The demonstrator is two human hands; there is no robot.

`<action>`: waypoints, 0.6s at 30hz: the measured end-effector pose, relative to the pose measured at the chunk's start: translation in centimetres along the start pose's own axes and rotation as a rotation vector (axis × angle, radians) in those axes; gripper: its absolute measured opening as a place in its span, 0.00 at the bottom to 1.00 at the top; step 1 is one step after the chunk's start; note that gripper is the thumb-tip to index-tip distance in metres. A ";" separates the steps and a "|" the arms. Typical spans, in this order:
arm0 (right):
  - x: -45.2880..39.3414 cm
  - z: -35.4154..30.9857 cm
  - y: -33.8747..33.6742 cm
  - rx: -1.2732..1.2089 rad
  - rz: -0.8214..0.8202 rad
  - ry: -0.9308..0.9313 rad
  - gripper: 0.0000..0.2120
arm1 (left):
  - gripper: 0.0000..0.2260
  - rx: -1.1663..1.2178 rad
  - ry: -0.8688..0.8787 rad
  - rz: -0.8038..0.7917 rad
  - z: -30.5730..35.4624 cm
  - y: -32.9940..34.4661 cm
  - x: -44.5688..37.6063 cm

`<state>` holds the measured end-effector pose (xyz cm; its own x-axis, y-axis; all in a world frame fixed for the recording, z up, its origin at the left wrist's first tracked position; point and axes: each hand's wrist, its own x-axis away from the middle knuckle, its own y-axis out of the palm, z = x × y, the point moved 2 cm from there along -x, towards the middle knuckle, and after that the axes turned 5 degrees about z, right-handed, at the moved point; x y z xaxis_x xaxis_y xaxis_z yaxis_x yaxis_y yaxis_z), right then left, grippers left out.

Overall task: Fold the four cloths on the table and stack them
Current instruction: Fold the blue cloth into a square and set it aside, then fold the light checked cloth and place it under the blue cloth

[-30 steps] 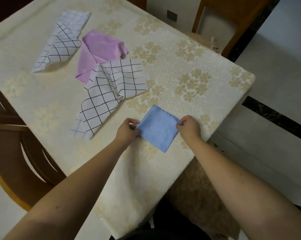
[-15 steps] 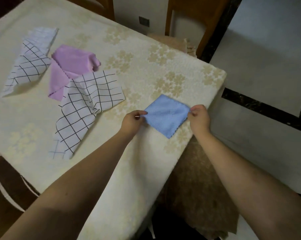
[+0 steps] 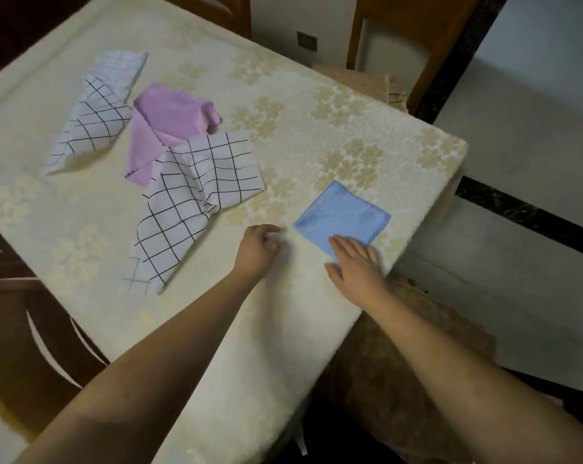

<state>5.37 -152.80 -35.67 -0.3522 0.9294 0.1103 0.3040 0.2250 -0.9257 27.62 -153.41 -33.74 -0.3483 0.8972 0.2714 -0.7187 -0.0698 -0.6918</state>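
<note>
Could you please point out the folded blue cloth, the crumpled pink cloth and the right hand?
Folded blue textured cloth point(image 3: 342, 214), head view, on its upper middle.
Crumpled pink cloth point(image 3: 169, 110), head view, on its raised upper part.
Right hand point(image 3: 357, 266), head view, on its back.

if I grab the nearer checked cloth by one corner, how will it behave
The nearer checked cloth will probably droop limp; it already lies crumpled in soft ridges. It looks thin, so likely light. It overlaps the pink cloth, so lifting may drag that along.
</note>
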 end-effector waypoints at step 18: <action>-0.2 -11.0 2.3 -0.165 0.045 -0.129 0.26 | 0.09 0.152 -0.331 0.457 -13.4 -14.7 0.5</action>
<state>15.82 -149.24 -33.87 -0.4417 0.8971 0.0128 0.4594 0.2384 -0.8556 46.03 -146.11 -32.42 -0.7956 0.5787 0.1794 -0.5206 -0.5016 -0.6909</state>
